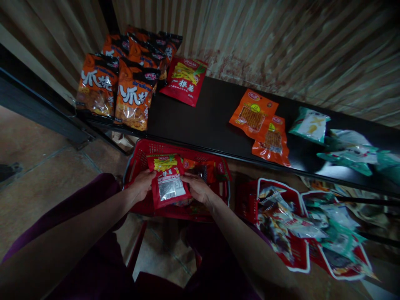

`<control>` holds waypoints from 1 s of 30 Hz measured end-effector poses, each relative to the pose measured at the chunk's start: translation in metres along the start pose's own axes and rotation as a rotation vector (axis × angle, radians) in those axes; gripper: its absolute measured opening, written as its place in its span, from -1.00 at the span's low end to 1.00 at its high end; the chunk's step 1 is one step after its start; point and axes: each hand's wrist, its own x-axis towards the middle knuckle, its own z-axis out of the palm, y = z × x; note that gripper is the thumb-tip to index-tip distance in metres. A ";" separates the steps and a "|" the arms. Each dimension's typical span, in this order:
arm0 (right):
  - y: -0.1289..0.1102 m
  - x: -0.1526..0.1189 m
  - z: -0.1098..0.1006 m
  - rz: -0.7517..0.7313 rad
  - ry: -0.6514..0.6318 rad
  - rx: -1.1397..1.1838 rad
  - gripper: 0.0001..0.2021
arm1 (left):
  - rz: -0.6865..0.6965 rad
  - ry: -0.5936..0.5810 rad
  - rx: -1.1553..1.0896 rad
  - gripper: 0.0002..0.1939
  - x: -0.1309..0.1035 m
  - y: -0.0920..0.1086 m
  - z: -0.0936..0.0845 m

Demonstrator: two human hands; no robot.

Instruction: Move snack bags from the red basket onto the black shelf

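A red snack bag (171, 181) with yellow print and a pale label is held flat between my two hands, over a red shopping basket (137, 156). My left hand (143, 186) grips its left edge, and my right hand (196, 186) grips the right one. Inside the basket, partly covered by the bag and my right hand, lie orange and red packets (208, 170). On the black shelf (200, 125) just beyond, a similar red snack bag (186, 81) leans beside several orange-and-black snack bags (133, 98).
Two orange packets (252, 114) lie on the shelf, with several green-and-white bags (311, 125) farther right. Red baskets (298, 250) full of snack bags stand on the floor at right. A dark metal post (40, 89) is at left, and a corrugated wall (250, 50) rises behind.
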 end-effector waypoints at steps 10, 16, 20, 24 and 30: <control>-0.009 -0.011 -0.001 0.150 -0.168 -0.084 -0.60 | 0.061 0.117 -0.093 -0.89 0.010 0.009 0.003; -0.014 -0.018 -0.002 0.100 -0.233 -0.080 -0.62 | 0.068 0.170 -0.120 -0.92 0.024 0.006 -0.003; -0.015 -0.020 -0.003 0.078 -0.333 -0.098 -0.63 | 0.070 0.174 -0.134 -0.92 0.026 0.006 -0.004; -0.014 -0.019 -0.005 0.060 -0.370 -0.096 -0.64 | 0.079 0.177 -0.159 -0.89 0.023 0.010 -0.002; -0.014 -0.019 -0.005 0.041 -0.347 -0.105 -0.64 | 0.083 0.159 -0.192 -0.86 0.020 0.010 0.001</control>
